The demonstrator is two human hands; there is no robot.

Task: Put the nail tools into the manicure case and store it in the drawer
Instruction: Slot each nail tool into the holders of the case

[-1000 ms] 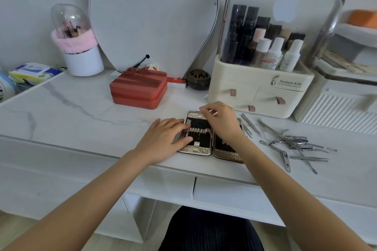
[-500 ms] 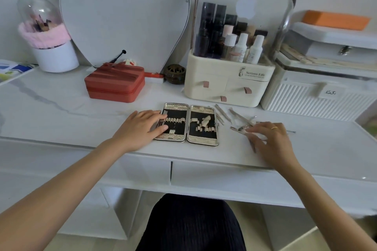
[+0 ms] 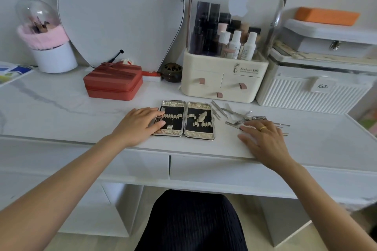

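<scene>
The manicure case (image 3: 184, 120) lies open flat on the white desk, silver-edged with a black lining and empty metal loops. My left hand (image 3: 136, 125) rests flat on the desk with its fingertips on the case's left half. Several loose steel nail tools (image 3: 234, 115) are scattered to the right of the case. My right hand (image 3: 263, 138), wearing a ring, lies spread over the near part of the tool pile, fingertips touching a nail clipper (image 3: 237, 123); it grips nothing that I can see. Two shut drawers (image 3: 214, 169) run along the desk front below.
A red zip box (image 3: 113, 82) stands behind the case on the left. A cream cosmetics organiser (image 3: 224, 79) and a white ribbed box (image 3: 312, 91) line the back right. A mirror (image 3: 118, 12) and a brush holder (image 3: 52, 57) stand at the back left.
My right hand left the case's right half and swung right onto the pile of tools, where it now lies more spread. My left hand stayed on the case. The camera view turned right.
</scene>
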